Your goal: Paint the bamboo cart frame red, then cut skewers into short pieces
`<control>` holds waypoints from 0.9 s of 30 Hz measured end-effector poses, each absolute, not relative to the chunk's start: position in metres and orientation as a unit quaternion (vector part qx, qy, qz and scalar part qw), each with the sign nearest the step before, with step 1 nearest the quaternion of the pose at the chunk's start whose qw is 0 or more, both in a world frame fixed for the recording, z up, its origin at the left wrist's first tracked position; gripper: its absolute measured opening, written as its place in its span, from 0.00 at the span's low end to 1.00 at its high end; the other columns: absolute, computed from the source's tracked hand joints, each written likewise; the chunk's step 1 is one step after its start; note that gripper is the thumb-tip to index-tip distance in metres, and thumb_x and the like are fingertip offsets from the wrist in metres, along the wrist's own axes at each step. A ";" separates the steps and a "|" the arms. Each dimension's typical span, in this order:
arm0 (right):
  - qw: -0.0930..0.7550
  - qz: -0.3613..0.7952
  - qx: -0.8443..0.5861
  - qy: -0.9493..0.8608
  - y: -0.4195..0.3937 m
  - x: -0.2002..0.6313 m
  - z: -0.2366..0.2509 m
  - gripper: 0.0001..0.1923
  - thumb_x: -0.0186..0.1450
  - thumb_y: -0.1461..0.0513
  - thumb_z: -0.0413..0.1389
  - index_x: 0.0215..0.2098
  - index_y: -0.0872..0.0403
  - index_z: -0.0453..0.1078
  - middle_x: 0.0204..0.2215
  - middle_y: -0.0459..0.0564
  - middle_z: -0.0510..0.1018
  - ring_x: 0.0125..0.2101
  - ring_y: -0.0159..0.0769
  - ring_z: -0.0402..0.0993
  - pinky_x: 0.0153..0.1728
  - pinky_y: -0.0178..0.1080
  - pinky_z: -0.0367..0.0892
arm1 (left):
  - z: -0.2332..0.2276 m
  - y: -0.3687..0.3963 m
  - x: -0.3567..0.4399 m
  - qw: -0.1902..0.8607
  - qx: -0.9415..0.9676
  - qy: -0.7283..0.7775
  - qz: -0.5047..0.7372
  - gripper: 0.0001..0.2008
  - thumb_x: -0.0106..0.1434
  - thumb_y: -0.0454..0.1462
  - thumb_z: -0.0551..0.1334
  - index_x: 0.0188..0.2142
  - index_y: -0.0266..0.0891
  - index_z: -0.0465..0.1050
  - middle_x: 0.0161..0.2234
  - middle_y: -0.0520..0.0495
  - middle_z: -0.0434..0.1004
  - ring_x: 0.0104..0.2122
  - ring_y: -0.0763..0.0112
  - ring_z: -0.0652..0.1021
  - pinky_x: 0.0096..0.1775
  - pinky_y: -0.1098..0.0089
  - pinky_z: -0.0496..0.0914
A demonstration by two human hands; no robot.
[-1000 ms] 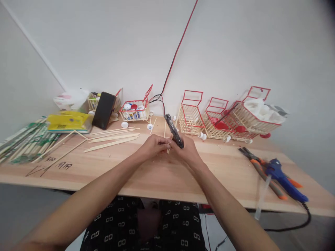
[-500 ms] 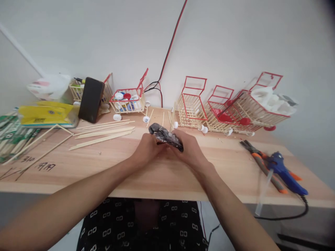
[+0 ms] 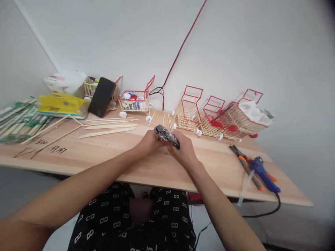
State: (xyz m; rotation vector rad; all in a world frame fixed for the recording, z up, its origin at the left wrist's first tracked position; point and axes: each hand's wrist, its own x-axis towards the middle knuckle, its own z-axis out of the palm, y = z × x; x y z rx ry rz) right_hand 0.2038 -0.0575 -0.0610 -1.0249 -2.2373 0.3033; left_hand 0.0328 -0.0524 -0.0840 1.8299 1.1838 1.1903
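**Dark tool held between both hands above the worktop**

A dark hand tool sits between my two hands over the middle of the worktop. Its long axis runs from far left down to near right. My right hand is closed around its near-right end; my left hand is curled against its far-left part, fingers pressed in beside the right ones, so the hands touch. Whether anything small is pinched under the tool I cannot tell.

Outward, loose wooden sticks lie to the left. Along the far wall stand stick-built carts with red frames: a small cart holding coloured bottle caps, an empty-looking cart, and further right two carts holding red and white items. At the right edge lie orange-handled pliers just beside a blue glue gun.
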 end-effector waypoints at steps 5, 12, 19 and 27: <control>0.320 0.097 -0.380 -0.863 -0.056 0.204 -0.065 0.08 0.56 0.66 0.52 0.35 0.52 0.66 0.32 0.49 0.73 0.33 0.39 0.68 0.34 0.36 0.60 | -0.084 -0.051 0.030 0.377 0.675 0.441 0.456 0.09 0.47 0.37 0.70 0.24 0.35 0.72 0.24 0.52 0.74 0.27 0.70 0.72 0.29 0.73 0.66; 0.329 0.113 -0.392 -0.852 -0.055 0.205 -0.063 0.05 0.59 0.63 0.53 0.35 0.53 0.66 0.30 0.47 0.73 0.31 0.36 0.67 0.32 0.35 0.59 | -0.079 -0.052 0.030 0.361 0.698 0.419 0.455 0.05 0.49 0.35 0.68 0.26 0.35 0.76 0.25 0.51 0.77 0.29 0.67 0.75 0.32 0.71 0.67; 0.321 0.129 -0.391 -0.853 -0.057 0.207 -0.057 0.05 0.62 0.60 0.54 0.32 0.53 0.65 0.30 0.47 0.72 0.29 0.35 0.66 0.31 0.35 0.59 | -0.080 -0.055 0.033 0.313 0.720 0.417 0.457 0.03 0.52 0.33 0.67 0.28 0.34 0.78 0.27 0.49 0.79 0.32 0.65 0.75 0.35 0.71 0.67; 0.360 0.093 -0.387 -0.844 -0.057 0.207 -0.061 0.03 0.59 0.65 0.53 0.33 0.54 0.66 0.30 0.48 0.73 0.30 0.36 0.66 0.32 0.36 0.59 | -0.075 -0.062 0.036 0.258 0.719 0.451 0.461 0.04 0.56 0.35 0.65 0.29 0.35 0.78 0.28 0.50 0.80 0.33 0.66 0.76 0.36 0.71 0.67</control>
